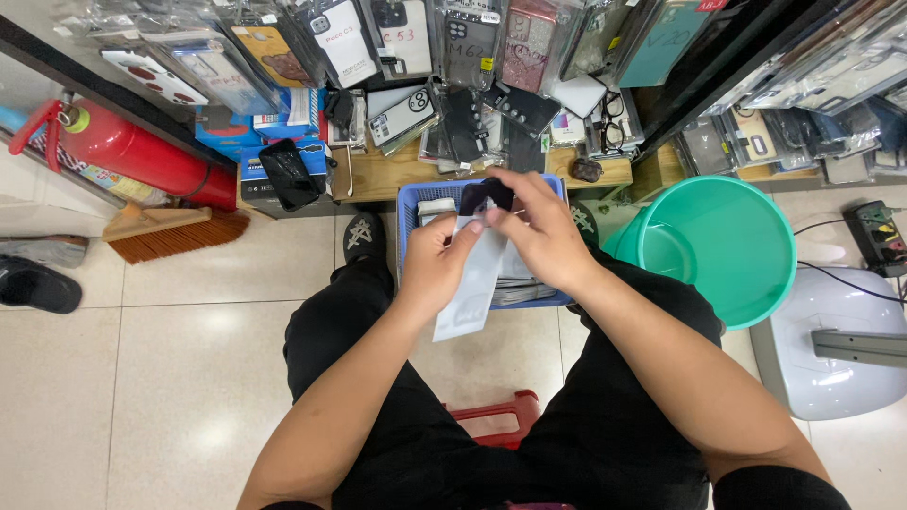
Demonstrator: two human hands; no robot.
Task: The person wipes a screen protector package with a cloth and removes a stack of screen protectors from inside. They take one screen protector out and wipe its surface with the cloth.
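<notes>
My left hand (436,264) grips a clear plastic sleeve packet (470,295) that hangs down over my lap. My right hand (537,231) pinches a dark phone case (486,195) at the top opening of that sleeve, with its fingers curled over the case. Both hands meet above a blue plastic basket (408,210) that holds more packets. I sit with my black-trousered legs on either side of the basket.
A wooden shelf (397,179) ahead carries many packaged phone cases. A green bucket (727,241) stands on the right, next to a white appliance base (831,340). On the left lie a red fire extinguisher (132,151), a broom (175,231) and a black shoe (38,285).
</notes>
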